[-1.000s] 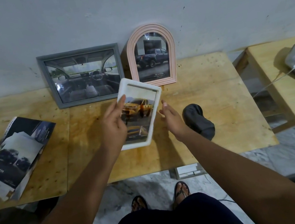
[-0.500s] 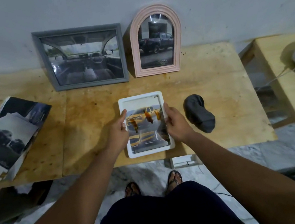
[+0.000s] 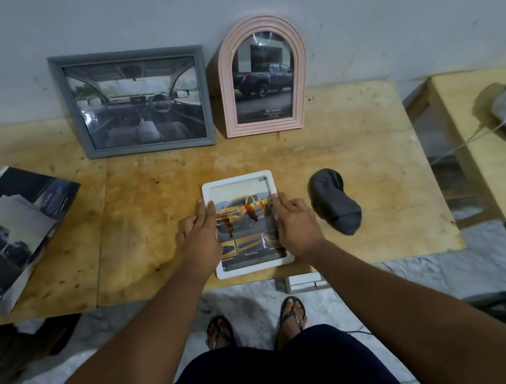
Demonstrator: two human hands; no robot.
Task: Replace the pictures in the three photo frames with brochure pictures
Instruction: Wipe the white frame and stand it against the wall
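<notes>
1. The white frame [image 3: 238, 182] is judged to be light and stiff. Its glossy front (finger reflections are caught in it) is probably fragile and slippery.
2. A hold is best taken on the two long side rims, with the pane left untouched. A fall onto the hard floor below is the risk to be guarded against.
3. The frame is seen as an upright rectangle with rounded corners and a broad white border. A yellow pickup truck is shown inside it, above a row of small pictures and a strip of print, so a brochure picture is judged to be fitted already.
4. The left hand [image 3: 200, 237] is laid over the left rim and the right hand [image 3: 295, 221] over the right rim. The fingers are mostly straight and are pressed down on the frame. Whether the thumbs are hooked under the edges cannot be told.
5. The white frame is laid flat on the table [image 3: 354, 148], in front of the pink arched frame [image 3: 262, 76] and close to the near edge.
6. The grey frame [image 3: 136, 100] is leaned on the wall just left of the pink arched frame, and car pictures are shown in both.
7. The brochure [image 3: 10, 232] is found far to the left of the pink arched frame, and a dark cloth bundle [image 3: 334, 205] in front of it and slightly to the right.
</notes>
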